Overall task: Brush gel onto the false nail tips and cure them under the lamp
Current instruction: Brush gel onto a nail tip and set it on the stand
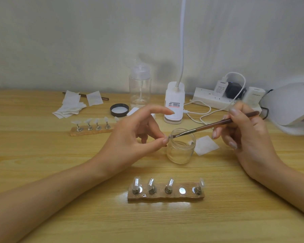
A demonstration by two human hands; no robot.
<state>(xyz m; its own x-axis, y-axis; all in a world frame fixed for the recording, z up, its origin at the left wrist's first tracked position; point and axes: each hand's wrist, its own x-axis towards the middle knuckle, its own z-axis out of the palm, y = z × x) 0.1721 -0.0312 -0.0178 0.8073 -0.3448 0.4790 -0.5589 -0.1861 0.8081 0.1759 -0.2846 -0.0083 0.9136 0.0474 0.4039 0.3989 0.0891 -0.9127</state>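
**Glass jar at centre; tip held over its rim, brush on the tip**

Landmark: clear glass jar (181, 149), round, lid off, standing on the pale wood-grain table (42, 155).

- Left hand (135, 135): thumb and a finger pinch one small translucent nail tip (170, 137) just above the jar's left rim. The index finger is lifted and curves free above.
- Right hand (244, 130): right of the jar, holds the brush (216, 124) like a pen. The brown handle slants up and right, the metal ferrule crosses the jar mouth, and the bristles touch the pinched tip.
- In front of the jar: rough-edged wooden holder strip (166, 197), well apart from it, with bare tabletop between. Four glossy tips stand on metal stems; the fourth round metal spot carries no stem.
- Behind-left of the jar: second wooden strip (91, 131) with a row of tips, partly hidden by the left hand.
- Further behind-left: black jar lid (119, 109), lying with its white inner side up, and a loose heap of white wipes (70, 106).
- Touching distance right of the jar: one flat white wipe square (206, 145).
- Behind the jar: clear plastic pump bottle (139, 88) and white clip lamp base (174, 104) with a bent neck rising out of view.
- Behind-right: white power strip (218, 100) against the wall, its cables looping toward the jar.
- Far right of the jar: white domed curing lamp (291, 106), cut off by the frame edge, mouth facing the table.
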